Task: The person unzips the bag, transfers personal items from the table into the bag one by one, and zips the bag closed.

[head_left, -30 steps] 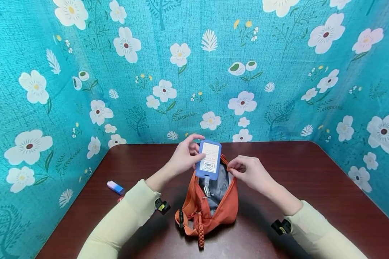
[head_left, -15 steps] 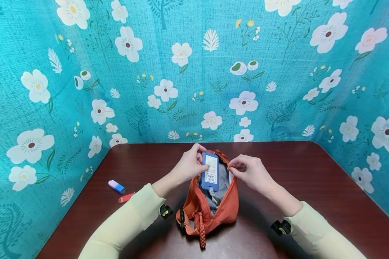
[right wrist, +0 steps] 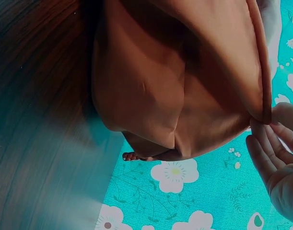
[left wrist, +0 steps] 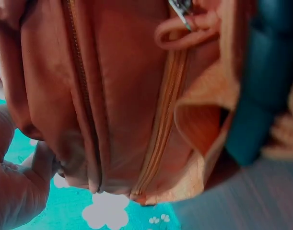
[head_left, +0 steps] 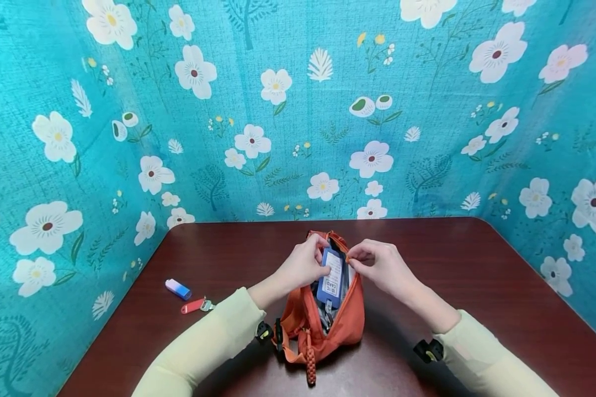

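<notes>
An orange zippered bag (head_left: 350, 320) stands on the table with its mouth spread and its grey lining partly showing. My left hand (head_left: 305, 264) pinches a blue ID card holder (head_left: 330, 278), whose metal clip end points down inside the opening. At the bag's right rim, my right hand (head_left: 379, 263) pinches the orange edge and pulls it outward. The right wrist view shows thumb and fingers of the right hand (right wrist: 280, 158) on that edge. In the left wrist view the bag's side (left wrist: 127, 96) fills most of the picture and hides the card holder.
On the dark wooden table (head_left: 427, 242), left of the bag, lie a pink-and-blue USB-stick-like item (head_left: 177, 289) and a red tag (head_left: 192, 306) with a metal piece. An orange braided cord (head_left: 310, 358) hangs at the bag's front. Floral teal cloth (head_left: 288, 110) surrounds the table.
My left hand has lowered the card holder, clip first, from above the bag into its mouth, shifting slightly right. The red tag has come into view beside the left sleeve. My right hand keeps its grip.
</notes>
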Demonstrator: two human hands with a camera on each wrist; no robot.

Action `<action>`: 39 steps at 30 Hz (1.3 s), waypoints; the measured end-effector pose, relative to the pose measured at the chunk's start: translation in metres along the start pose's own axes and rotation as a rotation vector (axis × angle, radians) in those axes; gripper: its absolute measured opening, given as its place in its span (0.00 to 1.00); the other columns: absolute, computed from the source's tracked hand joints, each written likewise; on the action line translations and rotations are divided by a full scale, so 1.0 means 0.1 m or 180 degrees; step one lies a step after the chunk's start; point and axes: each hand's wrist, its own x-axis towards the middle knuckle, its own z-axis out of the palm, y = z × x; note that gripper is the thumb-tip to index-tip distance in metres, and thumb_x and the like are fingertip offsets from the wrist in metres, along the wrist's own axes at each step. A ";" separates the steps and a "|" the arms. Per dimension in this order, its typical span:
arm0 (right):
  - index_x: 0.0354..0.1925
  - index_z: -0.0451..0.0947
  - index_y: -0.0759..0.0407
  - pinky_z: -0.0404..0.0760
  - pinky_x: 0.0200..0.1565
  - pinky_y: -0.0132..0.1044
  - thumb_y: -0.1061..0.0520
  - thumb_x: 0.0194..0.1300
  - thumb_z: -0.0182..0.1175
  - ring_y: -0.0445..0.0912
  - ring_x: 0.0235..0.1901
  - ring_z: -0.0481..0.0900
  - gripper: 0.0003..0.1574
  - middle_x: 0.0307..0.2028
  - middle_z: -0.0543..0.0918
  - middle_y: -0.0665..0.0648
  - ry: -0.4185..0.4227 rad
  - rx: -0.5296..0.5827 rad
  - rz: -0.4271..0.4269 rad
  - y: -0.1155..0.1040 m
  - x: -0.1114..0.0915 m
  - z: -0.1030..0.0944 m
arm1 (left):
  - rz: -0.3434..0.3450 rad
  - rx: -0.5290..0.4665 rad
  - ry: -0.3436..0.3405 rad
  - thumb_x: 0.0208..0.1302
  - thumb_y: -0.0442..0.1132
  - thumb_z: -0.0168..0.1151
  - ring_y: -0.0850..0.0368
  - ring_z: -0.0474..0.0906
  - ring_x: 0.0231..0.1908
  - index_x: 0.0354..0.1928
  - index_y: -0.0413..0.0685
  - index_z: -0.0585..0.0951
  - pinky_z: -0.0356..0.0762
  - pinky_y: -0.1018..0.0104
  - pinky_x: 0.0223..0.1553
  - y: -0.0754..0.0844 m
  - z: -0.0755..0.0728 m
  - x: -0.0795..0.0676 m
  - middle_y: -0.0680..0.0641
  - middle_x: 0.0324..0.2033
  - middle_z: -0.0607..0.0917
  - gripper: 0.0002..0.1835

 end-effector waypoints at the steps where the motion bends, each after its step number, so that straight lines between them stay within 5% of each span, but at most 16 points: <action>1: 0.36 0.84 0.59 0.83 0.36 0.44 0.70 0.55 0.69 0.42 0.31 0.82 0.10 0.31 0.82 0.49 -0.0004 0.0000 -0.0006 0.00 0.00 0.00 | -0.0033 -0.0070 -0.0005 0.55 0.30 0.71 0.57 0.73 0.19 0.53 0.44 0.71 0.76 0.69 0.21 0.00 0.01 0.00 0.48 0.22 0.75 0.25; 5: 0.35 0.84 0.59 0.83 0.36 0.41 0.70 0.55 0.69 0.42 0.31 0.83 0.10 0.31 0.82 0.49 0.0011 -0.0020 -0.0042 -0.01 0.00 -0.01 | -0.0059 -0.0065 0.0026 0.55 0.31 0.71 0.57 0.73 0.20 0.53 0.45 0.70 0.76 0.69 0.21 -0.02 0.03 0.02 0.48 0.23 0.75 0.25; 10: 0.35 0.84 0.60 0.83 0.35 0.40 0.70 0.55 0.69 0.42 0.31 0.82 0.10 0.31 0.82 0.49 0.0003 0.0002 -0.0058 -0.01 0.00 -0.01 | 0.0032 0.0511 -0.0015 0.55 0.34 0.71 0.59 0.71 0.22 0.52 0.44 0.71 0.71 0.70 0.21 -0.08 0.05 0.02 0.50 0.23 0.75 0.24; 14: 0.36 0.84 0.61 0.83 0.35 0.38 0.70 0.54 0.69 0.41 0.31 0.82 0.10 0.31 0.82 0.49 -0.0018 -0.0026 -0.0058 -0.01 0.00 -0.01 | 0.0042 0.0674 -0.0093 0.55 0.35 0.71 0.60 0.72 0.22 0.51 0.44 0.72 0.72 0.71 0.21 -0.10 0.07 0.01 0.51 0.23 0.75 0.23; 39: 0.36 0.84 0.59 0.83 0.36 0.42 0.69 0.55 0.69 0.41 0.31 0.82 0.10 0.31 0.83 0.49 -0.0066 -0.0059 0.0028 -0.01 0.00 0.00 | 0.0312 0.0265 0.0021 0.58 0.35 0.71 0.64 0.77 0.26 0.47 0.45 0.76 0.77 0.71 0.31 -0.15 -0.11 -0.11 0.54 0.26 0.78 0.16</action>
